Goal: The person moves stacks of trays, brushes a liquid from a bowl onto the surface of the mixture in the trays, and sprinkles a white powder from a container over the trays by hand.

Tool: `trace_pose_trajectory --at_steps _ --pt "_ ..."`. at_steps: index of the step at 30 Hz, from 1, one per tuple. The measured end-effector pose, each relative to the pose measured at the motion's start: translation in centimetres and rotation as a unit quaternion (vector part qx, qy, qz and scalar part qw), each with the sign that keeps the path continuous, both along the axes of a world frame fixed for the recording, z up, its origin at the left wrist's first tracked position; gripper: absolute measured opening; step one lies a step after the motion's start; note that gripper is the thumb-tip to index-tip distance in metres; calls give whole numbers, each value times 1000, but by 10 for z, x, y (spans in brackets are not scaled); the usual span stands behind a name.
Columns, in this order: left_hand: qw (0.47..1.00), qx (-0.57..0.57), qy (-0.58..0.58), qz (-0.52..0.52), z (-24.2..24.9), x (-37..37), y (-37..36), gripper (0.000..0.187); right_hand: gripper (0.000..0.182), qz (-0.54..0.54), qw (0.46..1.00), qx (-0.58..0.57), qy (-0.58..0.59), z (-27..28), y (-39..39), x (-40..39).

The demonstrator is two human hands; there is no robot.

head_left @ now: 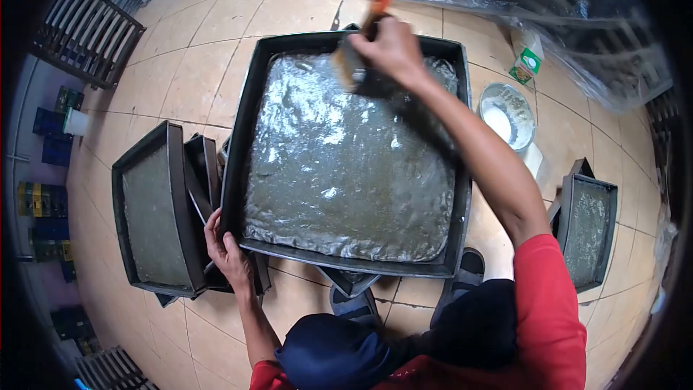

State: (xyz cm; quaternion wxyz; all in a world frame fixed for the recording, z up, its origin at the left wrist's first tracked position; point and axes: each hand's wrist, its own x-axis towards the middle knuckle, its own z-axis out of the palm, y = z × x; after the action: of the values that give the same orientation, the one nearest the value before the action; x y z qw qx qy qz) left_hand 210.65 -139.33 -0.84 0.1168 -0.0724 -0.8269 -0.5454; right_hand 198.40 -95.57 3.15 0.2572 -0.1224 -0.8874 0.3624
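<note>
A large dark square tray [462, 235] holds a grey-green sheet [346, 166] with a wet, shiny, wrinkled surface. Over the upper middle of the sheet, my right hand [390, 50] is closed around a brush [349, 68] with pale bristles and an orange handle end. The bristles are at the sheet's surface near the tray's far side. My left hand [229, 253] is at the tray's lower left corner, its thumb and fingers gripping the outer wall. Part of another tray [350, 282] shows beneath the large one.
Filled trays stand on the tiled floor at left [177, 209] and right [568, 224]. Right of the large tray are a bowl with white liquid [507, 115] and a carton [527, 65]. Plastic sheeting [577, 36] lies at the upper right; a slatted rack [86, 29] stands upper left.
</note>
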Motion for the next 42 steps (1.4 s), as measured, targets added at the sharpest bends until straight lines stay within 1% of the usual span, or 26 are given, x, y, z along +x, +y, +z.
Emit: trace_pose_trajectory --at_steps 1,3,6,7,8,9,10,11,13,14,15,16,18,21,23,25,28,29,31,32,33,35,37,38,40,42 --pt "1000 -10 7 11 -3 1 1 45 43 -16 999 28 -40 14 21 29" --pt "997 -69 11 18 2 4 7 44 41 -74 994 83 -18 20 60 75" --pt "999 -33 43 -6 -11 0 5 44 30 -136 964 230 12 31 42 116" --pt "999 -34 41 -3 -13 0 9 44 15 -56 977 191 75 35 14 122" --pt "998 -38 44 4 -12 -1 10 44 28 36 974 218 39 26 -3 126" --pt "998 -43 48 13 -11 -1 9 44 35 141 979 150 -1 30 -40 143" --pt "997 -48 53 16 -13 -2 8 44 36 233 965 113 44 27 -67 153" --pt "997 -50 50 15 -15 -2 5 44 34 260 949 173 -31 19 -88 161" --pt "998 -49 37 23 -13 -1 5 41 22 279 951 90 97 25 -83 160" --pt "997 -55 33 35 -7 2 10 39 20 220 974 34 -28 31 -63 155" --pt "996 -63 51 30 -10 2 6 38 23 157 975 -22 -155 36 -31 143" --pt "996 -65 58 35 -7 2 8 38 30 74 992 34 -97 38 -1 132" --pt "996 -59 54 33 -6 4 11 39 30 -23 993 105 -44 21 66 117" --pt "998 -55 41 15 -7 1 10 40 25 -75 977 199 11 34 72 130" --pt "997 -67 47 13 -4 1 13 41 22 28 969 240 51 31 42 144" --pt "995 -90 47 19 3 6 15 36 21 123 950 287 -23 28 6 174" --pt "977 -188 84 63 30 23 35 31 20 258 934 232 81 22 -45 233" --pt "981 -167 85 52 40 29 45 32 22 318 923 194 98 22 -52 250" --pt "991 -76 83 -67 61 42 76 35 24 423 901 84 54 29 -53 270" --pt "980 -39 42 -191 71 46 87 42 26 470 881 30 34 31 -53 274" --pt "950 -2 1 -314 81 48 98 49 28 451 893 16 7 30 -53 273" --pt "864 -38 -52 -499 103 49 135 69 34 399 915 -11 -54 30 -44 275" --pt "825 -72 -67 -556 108 59 175 81 41 376 923 -31 -79 36 -40 277" --pt "822 -55 -121 -553 106 63 192 82 42 371 925 -26 -80 31 -39 280" --pt "840 -61 -113 -527 91 66 211 59 43 350 934 -48 -42 26 -34 290" --pt "853 -49 -116 -506 93 73 225 34 42 324 942 -55 73 11 -20 297"
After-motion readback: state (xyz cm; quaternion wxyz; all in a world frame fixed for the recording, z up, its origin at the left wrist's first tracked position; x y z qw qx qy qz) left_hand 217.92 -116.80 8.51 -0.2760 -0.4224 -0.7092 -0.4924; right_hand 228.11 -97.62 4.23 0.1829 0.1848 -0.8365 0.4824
